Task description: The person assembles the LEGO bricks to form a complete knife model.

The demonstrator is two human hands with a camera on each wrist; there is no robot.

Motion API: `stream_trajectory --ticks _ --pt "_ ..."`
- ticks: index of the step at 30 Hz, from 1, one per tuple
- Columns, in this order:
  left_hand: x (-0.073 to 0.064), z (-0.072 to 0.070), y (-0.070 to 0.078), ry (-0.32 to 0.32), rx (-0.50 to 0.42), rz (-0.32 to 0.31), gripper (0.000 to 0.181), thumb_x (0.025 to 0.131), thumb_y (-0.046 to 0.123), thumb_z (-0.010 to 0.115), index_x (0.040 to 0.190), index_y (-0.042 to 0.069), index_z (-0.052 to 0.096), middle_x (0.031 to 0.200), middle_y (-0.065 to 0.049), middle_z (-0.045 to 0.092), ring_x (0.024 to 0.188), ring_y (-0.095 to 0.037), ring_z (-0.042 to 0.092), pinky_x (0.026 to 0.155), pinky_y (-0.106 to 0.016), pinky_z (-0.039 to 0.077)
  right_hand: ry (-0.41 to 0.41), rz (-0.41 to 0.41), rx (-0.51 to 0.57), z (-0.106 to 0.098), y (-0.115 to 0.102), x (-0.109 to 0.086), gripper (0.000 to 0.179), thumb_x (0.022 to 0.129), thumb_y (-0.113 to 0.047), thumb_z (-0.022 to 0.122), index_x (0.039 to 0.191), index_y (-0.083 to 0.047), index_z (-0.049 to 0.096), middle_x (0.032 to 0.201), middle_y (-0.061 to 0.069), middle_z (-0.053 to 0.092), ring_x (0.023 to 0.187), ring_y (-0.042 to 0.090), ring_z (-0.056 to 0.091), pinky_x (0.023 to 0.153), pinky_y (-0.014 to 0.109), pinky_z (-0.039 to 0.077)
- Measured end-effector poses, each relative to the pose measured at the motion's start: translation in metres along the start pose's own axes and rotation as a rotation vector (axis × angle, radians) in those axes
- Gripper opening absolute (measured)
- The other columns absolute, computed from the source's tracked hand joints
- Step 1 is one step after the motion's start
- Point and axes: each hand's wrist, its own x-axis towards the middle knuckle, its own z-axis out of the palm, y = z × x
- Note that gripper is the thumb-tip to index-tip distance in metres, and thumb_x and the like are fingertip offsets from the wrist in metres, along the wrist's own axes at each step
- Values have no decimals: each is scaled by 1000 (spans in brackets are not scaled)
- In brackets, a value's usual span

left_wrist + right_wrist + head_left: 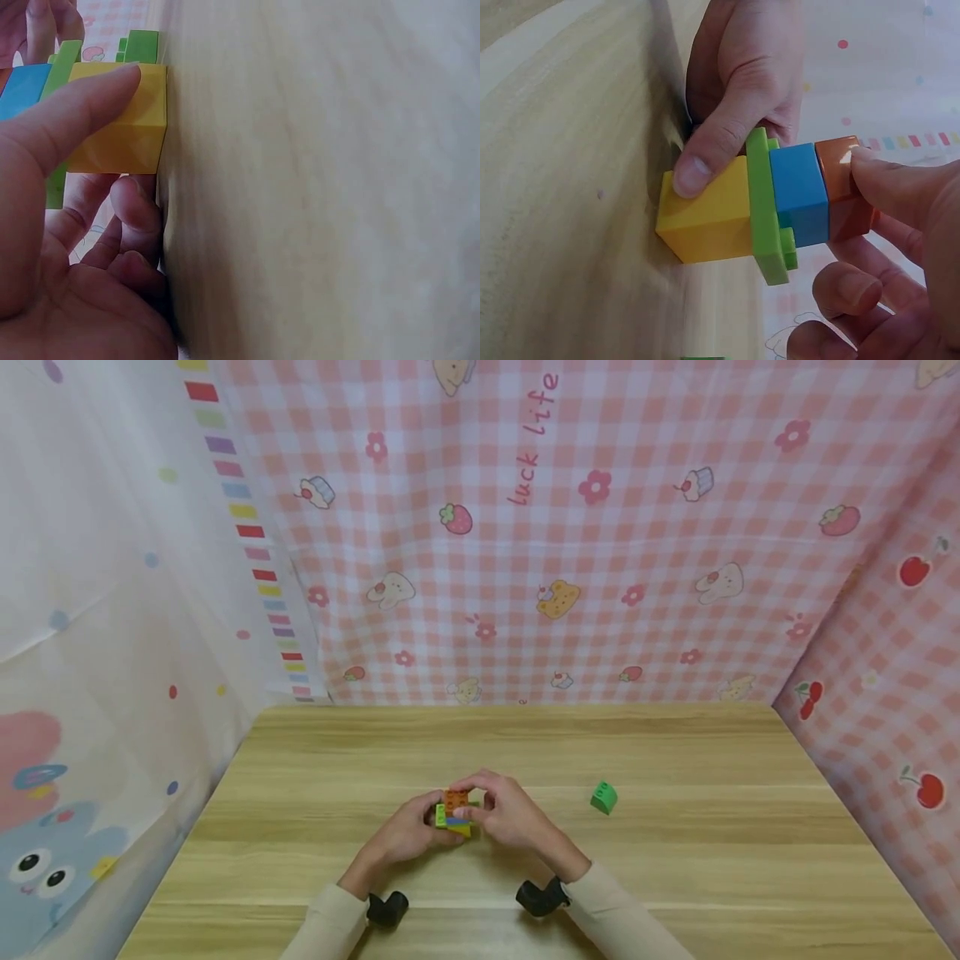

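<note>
On the table a stack of toy building blocks stands between the two hands. Its base is a yellow block point(709, 225), topped by a flat light-green plate point(763, 214), a blue block point(801, 195) and an orange-brown block point(838, 169). The left hand point(408, 833) holds the yellow block low down, its thumb point(97, 101) across the near face. From the other side, the right hand point(510, 810) pinches the orange-brown block at the top of the stack, its thumb point(892, 180) on the near face and fingers behind.
A green block with a curved side point(603, 797) lies on the wooden table point(697, 860), right of the hands. Patterned cloths point(517, 552) hang along the back and both sides of the table. Each wrist carries a black camera mount point(542, 897).
</note>
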Motion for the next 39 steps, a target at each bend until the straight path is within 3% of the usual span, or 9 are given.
stream_trajectory --ticks 5,11,14,29,34,39 --pt "1 0 1 0 9 9 42 82 19 82 119 13 63 107 -2 65 96 -16 58 86 -36 46 -14 15 -22 -4 -1 2 28 91 -17 72 119 -14 69 117 2 66 70 12 48 58 21 39" --pt "2 0 -1 -3 2 7 42 82 18 82 119 12 63 106 -3 65 96 -16 59 86 -36 46 -43 30 -14 -6 -1 6 26 90 -17 73 116 -15 71 119 4 67 99 27 58 67 23 45" --pt "2 -1 -2 1 1 5 42 82 18 82 119 11 63 106 -3 65 96 -16 59 87 -36 46 -52 38 -16 -6 -1 7 26 90 -18 73 116 -15 71 119 4 67 105 28 59 68 23 46" --pt "2 1 -4 -4 20 9 43 82 20 82 120 13 63 108 -2 65 97 -17 58 87 -37 46 -50 29 -23 -4 -3 3 25 93 -18 70 117 -13 69 120 5 66 94 22 55 66 24 44" --pt "2 1 -7 -2 18 2 42 82 20 82 119 14 63 107 -2 64 97 -17 58 86 -35 46 -30 41 -1 -2 -2 1 27 92 -17 71 118 -13 69 123 5 65 86 21 54 62 22 42" --pt "3 1 -5 -1 11 17 41 82 18 82 118 12 63 106 -3 65 94 -16 58 84 -34 46 -10 54 12 0 -1 -1 30 92 -18 70 122 -14 68 125 5 64 65 10 46 57 20 37"
